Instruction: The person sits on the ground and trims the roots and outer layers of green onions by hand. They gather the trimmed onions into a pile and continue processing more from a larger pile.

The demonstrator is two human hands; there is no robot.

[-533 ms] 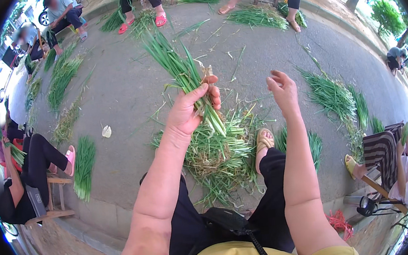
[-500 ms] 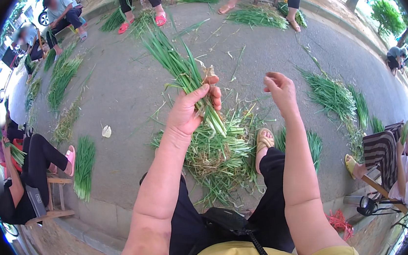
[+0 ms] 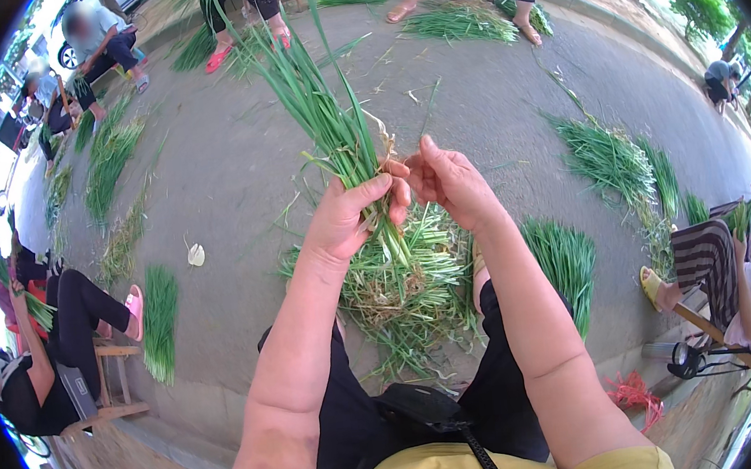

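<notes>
Your left hand point(image 3: 347, 219) is closed in a full fist around the bunch of long green leafy stalks point(image 3: 328, 121), gripping it just above its pale root end. The bunch stands nearly upright, and its leaves fan up and away from you past the fist. Your right hand point(image 3: 452, 182) sits just beside the fist, on its right. Its thumb and fingertips point(image 3: 415, 172) are pinched together at the dry tan fibres at the root end of the bunch. Whether they actually clamp a fibre cannot be told, since the pinch point is too small to resolve.

Directly below the bunch, between your knees, lies a loose heap of green and straw-coloured trimmings point(image 3: 408, 295) on the grey paved ground point(image 3: 235, 185). To the right of the bunch, beyond your right forearm, a flat sheaf of green stalks point(image 3: 563, 262) lies on the paving. Further right of it are more spread green stalks point(image 3: 608, 158).

Left of the bunch, a narrow green bundle point(image 3: 159, 319) lies beside a seated person in black trousers point(image 3: 76, 318) on a wooden stool point(image 3: 105, 383). Beyond the bunch, other seated people point(image 3: 104, 39) work among further green piles.
</notes>
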